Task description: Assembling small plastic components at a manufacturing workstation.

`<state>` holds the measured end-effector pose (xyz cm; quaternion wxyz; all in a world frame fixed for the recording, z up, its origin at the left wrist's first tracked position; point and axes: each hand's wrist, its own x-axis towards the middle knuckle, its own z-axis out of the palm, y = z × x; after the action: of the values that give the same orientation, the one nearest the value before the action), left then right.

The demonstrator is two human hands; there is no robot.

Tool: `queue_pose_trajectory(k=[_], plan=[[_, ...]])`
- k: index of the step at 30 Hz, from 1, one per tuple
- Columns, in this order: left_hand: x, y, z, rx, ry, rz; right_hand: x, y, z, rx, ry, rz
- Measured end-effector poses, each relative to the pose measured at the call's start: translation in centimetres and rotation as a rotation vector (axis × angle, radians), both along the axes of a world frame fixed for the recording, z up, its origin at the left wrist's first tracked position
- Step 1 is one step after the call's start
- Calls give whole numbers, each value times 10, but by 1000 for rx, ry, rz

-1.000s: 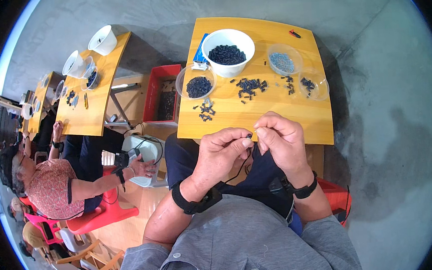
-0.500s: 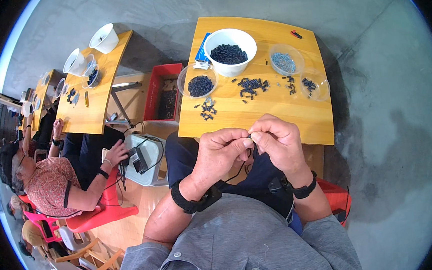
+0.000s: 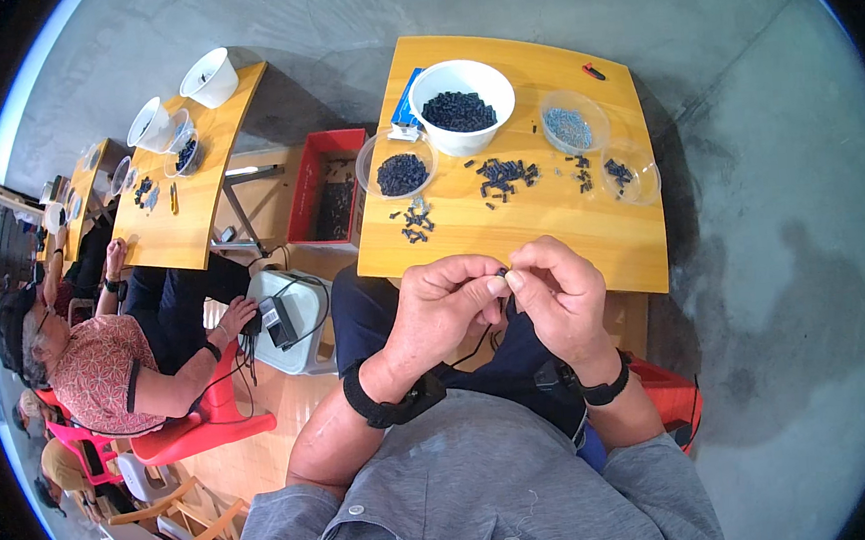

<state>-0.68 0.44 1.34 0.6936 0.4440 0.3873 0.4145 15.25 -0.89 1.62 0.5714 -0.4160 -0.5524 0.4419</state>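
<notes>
My left hand (image 3: 451, 294) and my right hand (image 3: 557, 286) meet over my lap, just off the near edge of the yellow table (image 3: 431, 255). Between the left thumb and fingers is a small black part (image 3: 502, 273), mostly covered by the fingertips. The right thumb and forefinger pinch close against it; what they grip is too small to make out. On the table beyond lie loose black parts (image 3: 506, 174) in a pile. A smaller cluster of black and metal pieces (image 3: 416, 219) sits nearer, to the left.
A white tub (image 3: 496, 82) of black parts stands at the back. Around it are a clear bowl of black parts (image 3: 402, 174), a bowl of small silvery pieces (image 3: 569, 128) and a clear bowl (image 3: 644, 183). A red crate (image 3: 309, 193) is left; a seated person (image 3: 108, 363) works beyond.
My right hand has shifted slightly away from the left fingertips, and the small black part shows more. The neighbouring person's hand has lowered onto the grey stool.
</notes>
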Motion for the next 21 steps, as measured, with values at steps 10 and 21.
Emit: queue_pose_trajectory(k=[10,21], plan=[[-13,71,-106,-55,-7,278,30,43,-115,-247,-165,-125],[-32,50,-155,-163,128,293,38,55,-176,-432,-310,-200]])
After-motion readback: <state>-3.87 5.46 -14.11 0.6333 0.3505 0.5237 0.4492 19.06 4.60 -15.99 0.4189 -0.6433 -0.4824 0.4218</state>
